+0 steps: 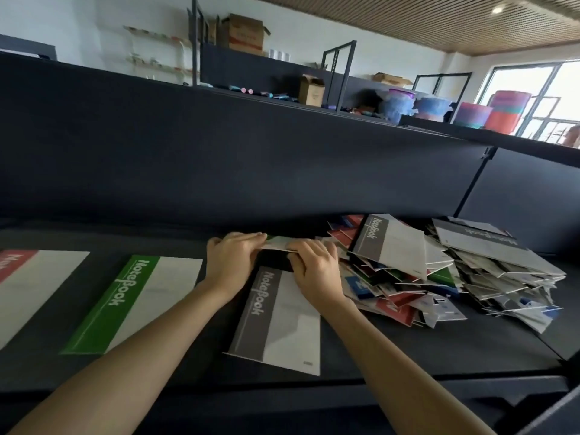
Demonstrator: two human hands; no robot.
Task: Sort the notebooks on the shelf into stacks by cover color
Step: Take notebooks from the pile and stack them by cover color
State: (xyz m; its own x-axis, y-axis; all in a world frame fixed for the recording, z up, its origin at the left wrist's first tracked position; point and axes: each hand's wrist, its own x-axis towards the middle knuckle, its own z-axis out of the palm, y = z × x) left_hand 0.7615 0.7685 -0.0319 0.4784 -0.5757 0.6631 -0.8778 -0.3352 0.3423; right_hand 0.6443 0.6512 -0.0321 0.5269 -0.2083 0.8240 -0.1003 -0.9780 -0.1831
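Both hands are gripping one thin white notebook (pixel 276 245) seen edge-on, left hand (pixel 233 259) curling over one end and right hand (pixel 314 266) pinching the other, just above the grey-banded notebook (pixel 276 321) lying on the dark shelf board (pixel 470 346). A green sliver is showing at its far edge, so it likely needs carrying left and laying squarely on the green-banded notebook (pixel 131 302), beside the red-banded notebook (pixel 31 277). The jumbled heap of unsorted notebooks (pixel 408 277) is lying at right.
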